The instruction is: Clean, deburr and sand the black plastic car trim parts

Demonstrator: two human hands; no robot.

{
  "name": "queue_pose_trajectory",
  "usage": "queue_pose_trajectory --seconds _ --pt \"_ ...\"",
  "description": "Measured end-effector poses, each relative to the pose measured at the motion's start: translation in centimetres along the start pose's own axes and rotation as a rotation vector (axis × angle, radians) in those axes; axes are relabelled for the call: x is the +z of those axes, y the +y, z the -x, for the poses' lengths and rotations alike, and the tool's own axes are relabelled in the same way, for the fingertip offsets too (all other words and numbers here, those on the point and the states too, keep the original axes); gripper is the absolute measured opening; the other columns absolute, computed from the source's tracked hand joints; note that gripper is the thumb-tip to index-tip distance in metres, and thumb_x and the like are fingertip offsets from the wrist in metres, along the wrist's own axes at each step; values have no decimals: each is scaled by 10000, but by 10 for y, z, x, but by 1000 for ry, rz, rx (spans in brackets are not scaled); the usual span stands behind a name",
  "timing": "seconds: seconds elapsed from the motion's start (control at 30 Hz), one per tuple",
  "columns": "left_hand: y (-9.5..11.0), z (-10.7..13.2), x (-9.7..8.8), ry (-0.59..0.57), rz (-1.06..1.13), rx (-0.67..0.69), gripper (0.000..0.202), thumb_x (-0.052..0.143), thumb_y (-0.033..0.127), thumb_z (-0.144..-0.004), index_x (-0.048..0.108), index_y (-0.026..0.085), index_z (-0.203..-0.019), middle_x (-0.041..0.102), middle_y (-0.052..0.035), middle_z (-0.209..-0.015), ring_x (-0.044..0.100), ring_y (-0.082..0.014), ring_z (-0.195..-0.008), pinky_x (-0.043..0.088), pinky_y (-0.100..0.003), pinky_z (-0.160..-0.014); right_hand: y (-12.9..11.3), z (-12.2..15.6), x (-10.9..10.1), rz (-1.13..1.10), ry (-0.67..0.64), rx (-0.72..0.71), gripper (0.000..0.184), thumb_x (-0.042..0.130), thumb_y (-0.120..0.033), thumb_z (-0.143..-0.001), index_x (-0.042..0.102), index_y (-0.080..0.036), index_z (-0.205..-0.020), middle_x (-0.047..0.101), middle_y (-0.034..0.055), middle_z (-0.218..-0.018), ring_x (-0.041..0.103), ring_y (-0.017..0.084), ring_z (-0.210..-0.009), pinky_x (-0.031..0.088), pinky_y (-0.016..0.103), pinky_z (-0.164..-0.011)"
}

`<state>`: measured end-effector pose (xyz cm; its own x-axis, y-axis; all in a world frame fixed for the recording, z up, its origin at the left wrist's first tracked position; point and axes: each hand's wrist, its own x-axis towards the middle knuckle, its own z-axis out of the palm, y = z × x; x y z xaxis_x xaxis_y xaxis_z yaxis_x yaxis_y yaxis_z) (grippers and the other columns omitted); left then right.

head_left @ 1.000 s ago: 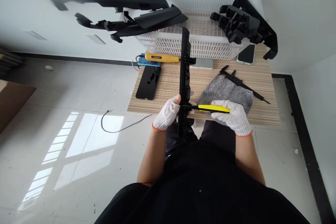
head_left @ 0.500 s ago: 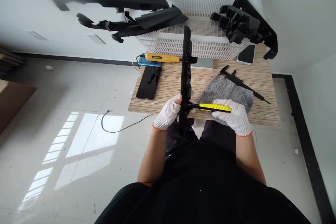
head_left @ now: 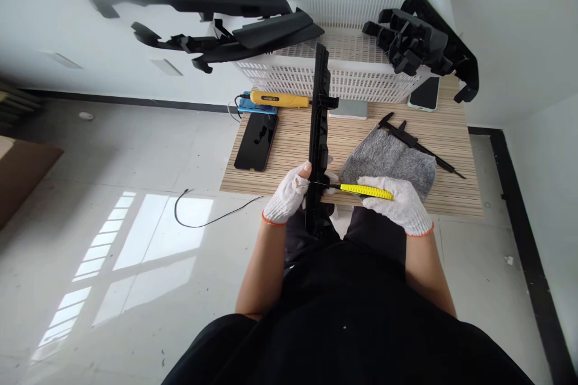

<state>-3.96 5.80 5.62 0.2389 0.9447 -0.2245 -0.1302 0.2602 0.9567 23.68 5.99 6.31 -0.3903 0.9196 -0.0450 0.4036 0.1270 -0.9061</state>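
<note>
The left hand (head_left: 288, 197) clasps a black plastic strip (head_left: 318, 126); the right hand (head_left: 400, 207), fingers curled round a yellow-handled knife (head_left: 368, 191), angles inward.

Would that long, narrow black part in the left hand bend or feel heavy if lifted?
The long, narrow black plastic-looking part is probably stiff: it runs straight well past the white-gloved left hand. Its slender, plastic look suggests it is fairly light. A push on its far end might swing it, since the hand grips nearer the other end.
</note>
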Motion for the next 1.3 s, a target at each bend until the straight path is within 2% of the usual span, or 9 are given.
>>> queue_pose_trajectory --seconds 0.07,0.17,0.3,0.47,0.6,0.8,1.03,1.2,1.3 --pt "2 1 1 3 6 3 818 460 747 -974 570 125 -1493 782 -193 -1173 789 -247 -824 453 -204 -420 -1 0 -2 39 -17 -31 430 792 -460 -879 756 -337 -1290 786 30 -1209 754 250 -1080 602 414 -1008" --pt "4 2 2 3 18 9 821 469 758 -963 584 130 -1479 780 -186 -1181 787 -242 -808 559 -238 -531 -5 0 -3 84 -35 -50 424 751 -435 -917 740 -314 -1323 793 40 -1084 749 208 -925 601 377 -930" --pt "3 2 2 2 37 0 810 471 752 -965 591 129 -1469 775 -190 -1192 787 -241 -806 573 -240 -546 -6 1 -3 87 -34 -35 433 729 -435 -930 736 -277 -1334 771 43 -1027 713 170 -810 593 331 -828" --pt "3 2 2 12 46 -18 781 477 736 -973 589 145 -1470 775 -190 -1192 791 -248 -816 601 -256 -581 -1 0 -1 91 5 -59 431 763 -463 -897 746 -343 -1311 765 31 -1049 727 217 -887 601 376 -845" --pt "6 2 2 -3 4 15 763 455 726 -988 602 141 -1456 772 -192 -1195 790 -247 -835 586 -246 -562 0 -1 0 69 28 -57 426 781 -493 -876 758 -369 -1283 773 31 -1054 731 243 -896 614 423 -892" --pt "4 1 3 4 -19 34 776 465 730 -981 600 134 -1460 778 -197 -1175 783 -235 -787 425 -191 -387 -3 1 0 50 55 -41 417 781 -509 -874 773 -343 -1256 781 41 -1084 731 254 -911 625 433 -896" --pt "3 1 3 12 -42 37 810 440 751 -977 582 135 -1482 785 -194 -1147 781 -237 -788 453 -200 -411 -1 2 0 62 62 -54 413 762 -502 -893 774 -311 -1259 778 41 -1053 717 227 -861 619 409 -851" --pt "3 2 1 11 -76 27 852 414 778 -966 583 122 -1483 806 -162 -994 717 -182 -607 468 -209 -421 2 2 0 71 105 -27 421 752 -523 -893 771 -334 -1270 776 35 -987 704 233 -818 608 397 -782" --pt "3 2 1 1 -92 24 833 396 770 -977 588 136 -1482 804 -159 -1005 672 -147 -534 420 -199 -377 1 2 0 77 113 -25 420 756 -527 -887 775 -343 -1263 778 33 -972 707 241 -816 610 405 -789"
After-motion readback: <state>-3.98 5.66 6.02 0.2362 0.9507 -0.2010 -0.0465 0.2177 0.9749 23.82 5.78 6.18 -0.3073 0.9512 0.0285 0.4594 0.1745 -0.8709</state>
